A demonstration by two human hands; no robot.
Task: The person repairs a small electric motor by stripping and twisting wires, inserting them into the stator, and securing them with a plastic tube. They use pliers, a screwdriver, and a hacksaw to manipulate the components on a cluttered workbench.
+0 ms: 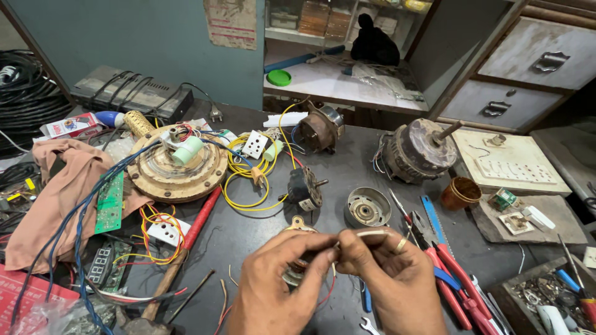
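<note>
My left hand (279, 279) and my right hand (391, 276) meet at the fingertips low in the middle of the view. Together they pinch a thin pale wire (366, 234) that runs between them. The wire comes from a small motor winding (297, 268) with copper coils, mostly hidden under my left hand, with a metal lug showing above my fingers. My right hand wears a ring. Thin red leads trail from the winding onto the dark workbench (248, 232).
Red-handled pliers (450, 273) and cutters lie right of my hands. A round bearing cap (367, 208), a small motor (305, 188), two larger motors (417, 151), a ceiling-fan stator (177, 164), yellow wires, a green circuit board (110, 201), a hammer (177, 263) and a pink cloth crowd the bench.
</note>
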